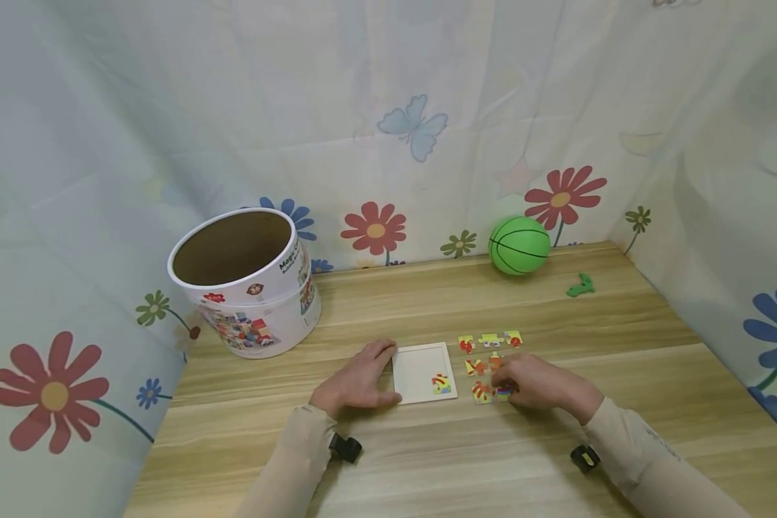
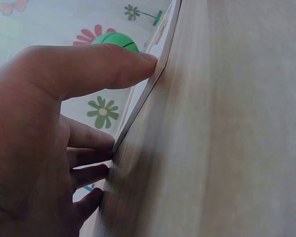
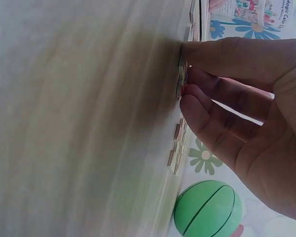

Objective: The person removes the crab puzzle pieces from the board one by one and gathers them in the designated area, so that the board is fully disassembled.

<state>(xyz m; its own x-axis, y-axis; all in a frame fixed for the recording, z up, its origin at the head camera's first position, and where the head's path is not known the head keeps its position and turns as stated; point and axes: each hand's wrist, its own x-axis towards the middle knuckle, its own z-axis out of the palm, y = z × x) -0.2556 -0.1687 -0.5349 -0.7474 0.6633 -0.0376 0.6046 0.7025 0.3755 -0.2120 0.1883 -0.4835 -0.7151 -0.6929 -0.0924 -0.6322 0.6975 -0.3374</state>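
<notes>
A square white puzzle tray (image 1: 417,370) lies on the table with one colourful puzzle piece (image 1: 441,383) in its near right corner. My left hand (image 1: 362,378) rests along the tray's left edge. Its thumb (image 2: 133,66) touches the near corner, while the other fingers reach the far end of that edge. Right of the tray, loose puzzle pieces (image 1: 480,392) are laid out in rows. My right hand (image 1: 537,381) pinches a puzzle piece (image 3: 181,81) at the near right of these rows, low against the tabletop. The fingers partly hide that piece.
A large white printed bucket (image 1: 259,316) with an open top stands at the back left. A green ball (image 1: 520,246) sits at the back right, and a small green toy piece (image 1: 580,285) lies in front of it. Flowered curtains hang around the wooden table (image 1: 427,460).
</notes>
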